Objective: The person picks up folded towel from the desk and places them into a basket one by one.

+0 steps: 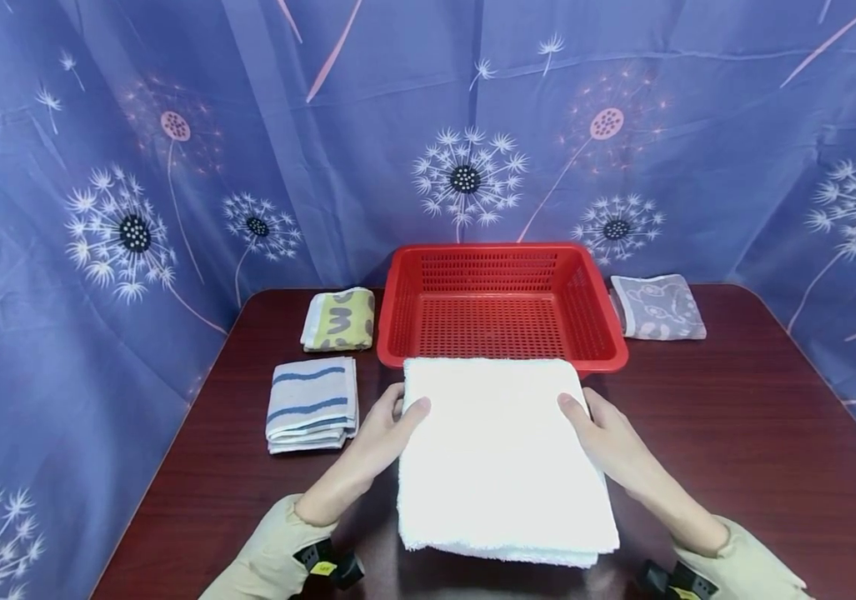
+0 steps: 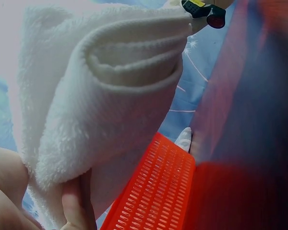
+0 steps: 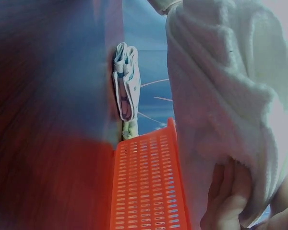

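Note:
A folded white towel [image 1: 503, 458] is held up between both hands, in front of the red basket. My left hand [image 1: 388, 429] grips its left edge, thumb on top and fingers underneath. On the opposite edge my right hand [image 1: 606, 433] grips the towel the same way. Seen from the left wrist, the thick white towel [image 2: 105, 100] shows its rolled fold layers, with fingers [image 2: 74, 201] beneath it. In the right wrist view the towel [image 3: 221, 96] hangs in soft folds over curled fingers [image 3: 228, 191]. The towel's far edge overlaps the basket's near rim in the head view.
The red perforated basket [image 1: 395, 333] stands at the back of the dark wood table [image 1: 758, 417]. Left of it lie a green patterned folded towel [image 1: 345, 321] and a white one with blue stripes [image 1: 311, 404]. A grey patterned towel [image 1: 660, 308] lies to its right. A blue curtain [image 1: 367, 167] hangs behind.

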A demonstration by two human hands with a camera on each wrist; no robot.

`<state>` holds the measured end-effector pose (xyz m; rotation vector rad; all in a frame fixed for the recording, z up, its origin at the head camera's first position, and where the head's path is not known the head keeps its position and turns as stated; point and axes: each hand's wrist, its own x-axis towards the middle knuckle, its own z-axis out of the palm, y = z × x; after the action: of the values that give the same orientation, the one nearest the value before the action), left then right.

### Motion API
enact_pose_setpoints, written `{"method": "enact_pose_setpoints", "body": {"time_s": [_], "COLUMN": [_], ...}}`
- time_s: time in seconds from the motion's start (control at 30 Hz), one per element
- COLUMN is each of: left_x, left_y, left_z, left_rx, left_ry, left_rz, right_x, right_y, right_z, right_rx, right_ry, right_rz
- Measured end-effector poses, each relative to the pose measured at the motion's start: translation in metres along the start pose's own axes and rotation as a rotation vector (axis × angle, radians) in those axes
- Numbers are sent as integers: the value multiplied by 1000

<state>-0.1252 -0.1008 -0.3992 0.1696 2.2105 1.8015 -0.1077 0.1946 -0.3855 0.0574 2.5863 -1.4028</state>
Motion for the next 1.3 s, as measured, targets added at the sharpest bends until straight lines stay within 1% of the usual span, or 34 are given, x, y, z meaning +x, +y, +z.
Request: {"method": "enact_pose_setpoints", "body": {"time_s": [0.2, 0.5, 0.67, 0.83, 1.03, 1.3], "left_x": [2, 3, 4, 6, 7, 11], "left_y": [1, 7, 8, 10, 14, 17], "left_z": [-1, -2, -2, -2, -2, -4], "left_rx": [-4, -18, -17, -25, -38, -36], "left_ry": [-4, -16, -14, -27, -35, -29], "left_rz": [-26, -7, -23, -24, 2, -6], "right_x": [0, 0, -1, 0, 2, 5], "right_y": [-2, -5, -6, -8, -9, -10], "right_z": [-1, -5, -7, -9, -12, -15], "right_rx": [9, 6, 8, 32, 63, 110], "right_ry": [-8, 3, 10, 1, -10, -40], "right_rz": [2, -17, -20, -21, -32, -59]}}
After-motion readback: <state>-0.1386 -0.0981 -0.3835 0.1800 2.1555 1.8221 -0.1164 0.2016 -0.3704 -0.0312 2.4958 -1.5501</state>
